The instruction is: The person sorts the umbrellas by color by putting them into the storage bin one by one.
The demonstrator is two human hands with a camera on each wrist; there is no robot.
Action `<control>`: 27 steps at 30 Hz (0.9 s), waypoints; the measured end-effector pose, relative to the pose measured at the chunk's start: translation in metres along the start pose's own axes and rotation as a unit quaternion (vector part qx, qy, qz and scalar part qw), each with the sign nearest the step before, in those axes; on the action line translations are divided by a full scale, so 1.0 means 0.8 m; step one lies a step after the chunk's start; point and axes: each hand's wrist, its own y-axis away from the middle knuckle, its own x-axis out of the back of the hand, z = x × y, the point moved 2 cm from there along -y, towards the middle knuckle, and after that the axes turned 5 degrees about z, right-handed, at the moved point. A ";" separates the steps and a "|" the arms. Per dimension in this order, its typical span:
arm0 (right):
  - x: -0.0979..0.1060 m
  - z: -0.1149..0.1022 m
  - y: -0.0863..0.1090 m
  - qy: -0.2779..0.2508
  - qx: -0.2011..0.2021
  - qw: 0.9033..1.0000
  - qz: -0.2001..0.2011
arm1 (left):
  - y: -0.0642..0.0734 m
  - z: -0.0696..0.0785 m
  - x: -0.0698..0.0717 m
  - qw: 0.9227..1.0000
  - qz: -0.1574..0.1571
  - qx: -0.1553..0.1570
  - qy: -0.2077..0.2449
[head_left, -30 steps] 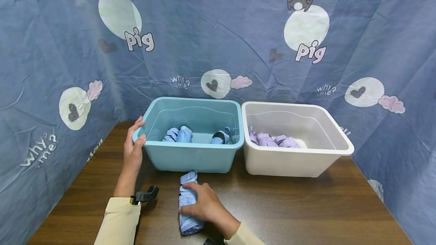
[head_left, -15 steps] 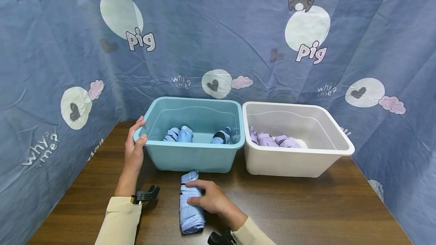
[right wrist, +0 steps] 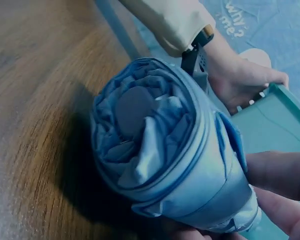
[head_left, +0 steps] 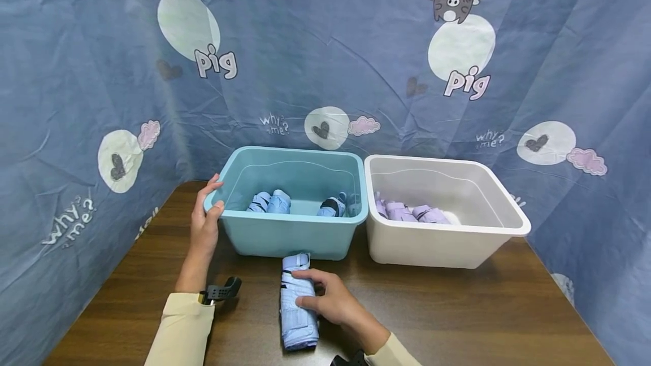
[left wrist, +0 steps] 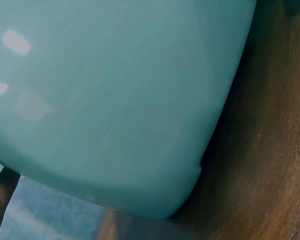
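A folded light-blue umbrella [head_left: 299, 329] with dark stripes lies lengthwise on the table, just in front of the teal tub [head_left: 290, 239]. My right hand [head_left: 333, 298] grips it from the right, thumb and fingers about its upper half. In the right wrist view, the umbrella's end [right wrist: 145, 125] shows bunched fabric around a round dark centre. At the tub's left front corner, my left hand [head_left: 205, 227] holds the rim, with the thumb at the front side. The left wrist view is mostly filled by the tub's wall [left wrist: 115, 100].
Inside the teal tub lie blue umbrellas, two at the left [head_left: 278, 202] and one with a black band [head_left: 331, 206] at the right. A white tub [head_left: 427, 247] stands close at its right, holding several purple umbrellas [head_left: 431, 214]. A printed blue curtain [head_left: 356, 72] hangs behind the wooden table [head_left: 458, 315].
My right hand has shifted rightward relative to the umbrella, and the umbrella has moved slightly right. The left hand keeps its hold on the tub. The head view has shifted a little.
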 end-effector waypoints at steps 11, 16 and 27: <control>0.014 -0.023 0.018 -0.028 -0.006 1.000 -0.005 | 0.000 -0.002 0.001 1.000 0.004 -0.006 0.003; 0.019 -0.034 0.026 -0.035 0.008 0.999 -0.014 | 0.000 -0.002 -0.001 1.000 0.004 -0.008 0.003; 0.032 -0.063 0.036 -0.043 0.022 0.999 -0.013 | 0.000 -0.004 0.001 1.000 0.004 0.000 -0.004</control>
